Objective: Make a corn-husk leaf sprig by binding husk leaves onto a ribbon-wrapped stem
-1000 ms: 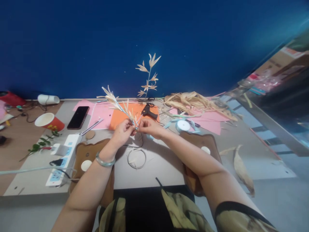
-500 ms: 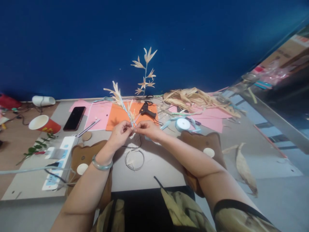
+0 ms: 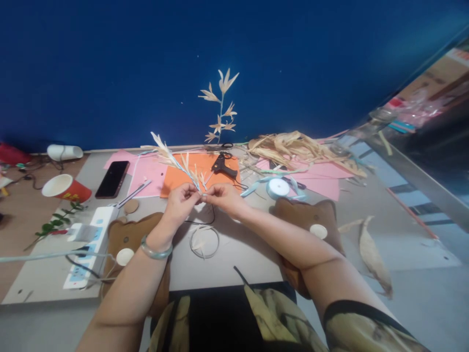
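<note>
Between my two hands is a husk flower stem (image 3: 191,172), pale dried petals on a stalk wrapped in light blue. It leans up and to the left. My left hand (image 3: 182,201) pinches its lower end with thumb and forefinger. My right hand (image 3: 224,199) is closed in a pinch at the same spot, touching the left fingertips. What lies exactly between the fingertips is partly hidden. A finished-looking flower branch (image 3: 221,110) stands upright behind, against the blue wall. Just beyond my hands a black glue gun (image 3: 223,166) lies on orange paper (image 3: 174,178).
A roll of light blue ribbon (image 3: 277,188) and a heap of dried husks (image 3: 293,149) lie right of centre. A wire coil (image 3: 204,242) is below my hands. At left are a phone (image 3: 113,179), paper cup (image 3: 68,187) and power strip (image 3: 85,271). Brown bear-shaped pads (image 3: 308,215) lie beneath my forearms.
The flower stem has tilted further to the left and lower, and its side petals now stand apart. Both hands stay pinched together in nearly the same place.
</note>
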Demonstrator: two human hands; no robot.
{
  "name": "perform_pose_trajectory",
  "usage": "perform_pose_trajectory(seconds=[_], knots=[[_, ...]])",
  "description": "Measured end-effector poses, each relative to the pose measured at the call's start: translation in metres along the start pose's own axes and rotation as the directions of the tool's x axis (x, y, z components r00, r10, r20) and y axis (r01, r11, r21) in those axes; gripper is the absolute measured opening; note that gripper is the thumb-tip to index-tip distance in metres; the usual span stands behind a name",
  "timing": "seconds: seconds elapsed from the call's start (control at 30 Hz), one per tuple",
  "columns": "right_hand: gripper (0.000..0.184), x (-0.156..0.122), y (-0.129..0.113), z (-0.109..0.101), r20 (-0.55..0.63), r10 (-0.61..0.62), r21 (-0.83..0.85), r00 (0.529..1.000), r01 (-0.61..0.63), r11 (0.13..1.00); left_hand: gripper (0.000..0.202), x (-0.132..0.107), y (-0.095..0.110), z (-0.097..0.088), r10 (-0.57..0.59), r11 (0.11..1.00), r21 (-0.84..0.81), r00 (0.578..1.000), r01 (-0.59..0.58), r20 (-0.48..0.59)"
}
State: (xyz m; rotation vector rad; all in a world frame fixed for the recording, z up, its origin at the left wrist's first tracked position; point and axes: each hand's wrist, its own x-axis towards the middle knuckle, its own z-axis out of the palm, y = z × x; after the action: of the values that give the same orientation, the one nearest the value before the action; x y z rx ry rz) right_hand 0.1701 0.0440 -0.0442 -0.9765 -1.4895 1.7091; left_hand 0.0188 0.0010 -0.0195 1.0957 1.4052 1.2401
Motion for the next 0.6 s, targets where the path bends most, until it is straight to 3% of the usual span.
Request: perform_pose_trajectory(seconds=[0.17,0.33,0.47,0.6], knots=[[0.031,-0.003,-0.007,0.002,0.064,0.026,0.064,0.998,-0.03,0.998,0.021,-0.002,0.0,0.002,-0.012,0.997,-0.076,0.997,0.018,0.073],[0.031,-0.005,-0.018,-0.001,0.146,0.075,0.197,0.986,-0.103,0.975,0.02,-0.002,0.001,-0.003,-0.017,0.963,-0.255,0.97,0.081,0.243],[0.03,-0.008,-0.026,-0.003,0.278,0.085,0.275,0.957,-0.164,0.947,0.023,0.0,0.001,-0.008,-0.02,0.93,-0.332,0.923,0.159,0.385],[0.029,-0.01,-0.029,-0.001,0.372,0.122,0.314,0.92,-0.249,0.916,0.022,-0.001,0.002,-0.008,-0.018,0.914,-0.365,0.914,0.179,0.405]])
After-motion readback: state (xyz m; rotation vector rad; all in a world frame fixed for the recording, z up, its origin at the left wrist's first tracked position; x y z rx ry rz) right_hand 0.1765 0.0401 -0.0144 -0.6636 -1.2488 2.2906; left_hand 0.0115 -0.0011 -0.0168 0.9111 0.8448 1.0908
